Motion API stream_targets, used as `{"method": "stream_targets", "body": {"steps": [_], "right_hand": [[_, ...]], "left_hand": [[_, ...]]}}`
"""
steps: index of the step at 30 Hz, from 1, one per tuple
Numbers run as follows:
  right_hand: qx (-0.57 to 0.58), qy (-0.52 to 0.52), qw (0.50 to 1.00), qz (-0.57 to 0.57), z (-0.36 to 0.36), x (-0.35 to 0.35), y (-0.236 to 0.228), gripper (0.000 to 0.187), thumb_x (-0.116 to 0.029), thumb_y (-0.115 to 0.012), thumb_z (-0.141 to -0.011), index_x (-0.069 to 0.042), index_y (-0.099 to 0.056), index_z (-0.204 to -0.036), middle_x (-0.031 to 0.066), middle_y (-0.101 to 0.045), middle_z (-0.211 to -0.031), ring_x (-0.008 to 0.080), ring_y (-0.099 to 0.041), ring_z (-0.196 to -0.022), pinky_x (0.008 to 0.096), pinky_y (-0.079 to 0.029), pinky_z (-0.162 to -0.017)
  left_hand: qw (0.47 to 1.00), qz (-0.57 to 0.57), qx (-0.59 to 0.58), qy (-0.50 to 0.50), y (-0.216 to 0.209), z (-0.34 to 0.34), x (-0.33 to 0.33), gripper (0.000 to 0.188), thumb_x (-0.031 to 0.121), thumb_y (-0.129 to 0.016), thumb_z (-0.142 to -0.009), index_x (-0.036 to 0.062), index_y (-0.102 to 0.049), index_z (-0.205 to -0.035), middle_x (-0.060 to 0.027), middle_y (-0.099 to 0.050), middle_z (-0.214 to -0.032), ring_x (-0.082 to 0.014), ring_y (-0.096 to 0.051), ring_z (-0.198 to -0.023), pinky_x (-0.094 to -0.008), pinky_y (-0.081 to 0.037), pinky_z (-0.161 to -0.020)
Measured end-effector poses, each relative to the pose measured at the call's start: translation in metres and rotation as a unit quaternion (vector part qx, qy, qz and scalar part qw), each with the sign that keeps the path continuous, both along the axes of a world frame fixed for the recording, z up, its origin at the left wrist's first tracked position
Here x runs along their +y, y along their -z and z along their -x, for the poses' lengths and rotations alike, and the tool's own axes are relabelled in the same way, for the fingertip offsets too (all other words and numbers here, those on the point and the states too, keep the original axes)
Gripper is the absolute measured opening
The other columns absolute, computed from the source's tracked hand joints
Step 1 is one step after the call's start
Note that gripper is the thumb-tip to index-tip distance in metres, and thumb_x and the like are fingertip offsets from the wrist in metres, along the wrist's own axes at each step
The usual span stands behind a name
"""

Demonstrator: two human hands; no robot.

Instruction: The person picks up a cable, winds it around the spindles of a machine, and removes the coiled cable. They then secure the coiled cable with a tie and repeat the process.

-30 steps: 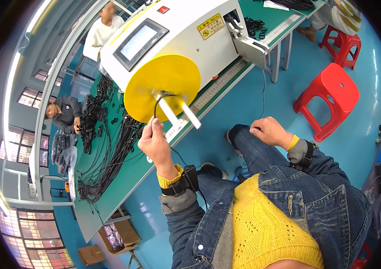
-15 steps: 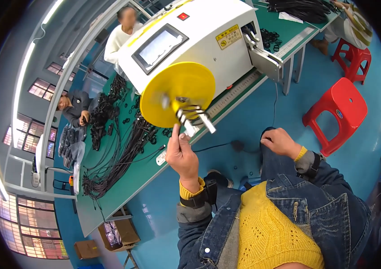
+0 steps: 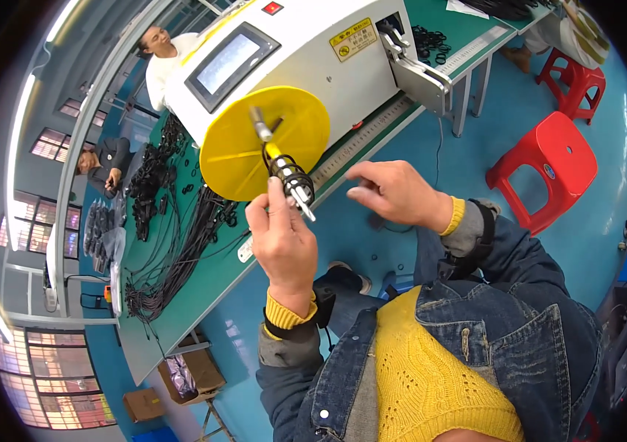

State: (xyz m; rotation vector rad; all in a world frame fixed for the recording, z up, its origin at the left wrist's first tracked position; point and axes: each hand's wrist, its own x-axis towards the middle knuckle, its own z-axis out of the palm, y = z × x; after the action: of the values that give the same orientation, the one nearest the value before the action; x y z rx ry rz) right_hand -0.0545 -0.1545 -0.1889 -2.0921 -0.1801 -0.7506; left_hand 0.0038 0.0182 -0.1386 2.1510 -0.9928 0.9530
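A black cable (image 3: pixel 293 177) is coiled around the metal prongs (image 3: pixel 302 200) that stick out from the yellow disc (image 3: pixel 228 166) of a white winding machine (image 3: pixel 350 88). My left hand (image 3: pixel 284 247) is raised in front of the disc, its thumb and index finger pinched on the cable at the near side of the coil. What lies between those fingertips is mostly hidden. To the right of the prongs hovers my right hand (image 3: pixel 405 195), holding nothing, with thumb and index finger apart and pointing at the coil.
On the green table (image 3: pixel 199 302) lie long black cables (image 3: pixel 177 261) and piled coils (image 3: pixel 147 188). Two people work behind it; another sits at far right. A red stool (image 3: pixel 549 166) stands at right. Below the table is an open cardboard box (image 3: pixel 203 372).
My right hand has risen from near my lap toward the coil. My left hand has shifted slightly left in the picture. The prongs have turned, and the view has moved a little.
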Motion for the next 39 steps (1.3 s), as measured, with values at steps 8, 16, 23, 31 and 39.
{"method": "stream_targets", "body": {"steps": [8,16,23,31,39], "right_hand": [[0.002,-0.044,0.996,-0.076,-0.027,0.012,-0.013,0.045,-0.01,-0.07,-0.066,-0.001,-0.05,-0.105,0.0133,-0.059,-0.083,0.024,-0.06,-0.073,0.0326,-0.048,-0.063],[-0.047,-0.122,0.985,-0.116,-0.052,0.004,-0.012,0.077,-0.009,-0.071,-0.062,0.001,-0.03,-0.127,0.0194,-0.046,-0.115,0.0278,-0.052,-0.101,0.0323,-0.047,-0.082],[-0.018,-0.156,0.972,-0.175,-0.046,0.016,-0.012,0.072,-0.005,-0.067,-0.066,0.003,-0.029,-0.126,0.0192,-0.053,-0.103,0.0283,-0.057,-0.093,0.0333,-0.048,-0.079],[-0.115,0.004,0.989,-0.092,-0.043,0.043,-0.004,0.046,-0.006,-0.066,-0.07,0.002,-0.04,-0.107,0.016,-0.057,-0.075,0.0317,-0.06,-0.065,0.0357,-0.049,-0.058],[-0.046,-0.013,0.999,-0.015,0.006,0.041,0.008,0.034,-0.011,-0.063,-0.073,0.0,-0.041,-0.095,0.0165,-0.056,-0.065,0.0346,-0.058,-0.059,0.0377,-0.046,-0.05]], "left_hand": [[0.986,-0.127,0.07,-0.086,-0.02,0.01,-0.002,0.041,0.011,-0.051,-0.084,-0.007,-0.042,-0.12,-0.0215,-0.046,-0.099,-0.0353,-0.053,-0.083,-0.0381,-0.046,-0.068],[0.965,-0.244,0.094,0.027,-0.015,-0.026,0.017,0.056,0.018,-0.044,-0.088,-0.009,-0.022,-0.132,-0.0278,-0.037,-0.117,-0.0421,-0.042,-0.107,-0.041,-0.036,-0.091],[0.957,-0.11,0.244,0.108,-0.017,-0.028,0.01,0.044,0.017,-0.045,-0.088,-0.0079,-0.032,-0.123,-0.0255,-0.042,-0.106,-0.0397,-0.046,-0.095,-0.0412,-0.039,-0.083],[0.972,-0.109,0.182,0.098,-0.012,-0.015,-0.002,0.02,0.011,-0.048,-0.085,-0.0046,-0.046,-0.097,-0.0186,-0.047,-0.085,-0.0361,-0.048,-0.074,-0.04,-0.04,-0.066],[0.972,-0.14,0.184,0.034,0.009,0.039,-0.001,0.017,0.013,-0.051,-0.084,-0.0019,-0.046,-0.09,-0.0204,-0.048,-0.082,-0.0384,-0.05,-0.074,-0.0408,-0.041,-0.064]]}}
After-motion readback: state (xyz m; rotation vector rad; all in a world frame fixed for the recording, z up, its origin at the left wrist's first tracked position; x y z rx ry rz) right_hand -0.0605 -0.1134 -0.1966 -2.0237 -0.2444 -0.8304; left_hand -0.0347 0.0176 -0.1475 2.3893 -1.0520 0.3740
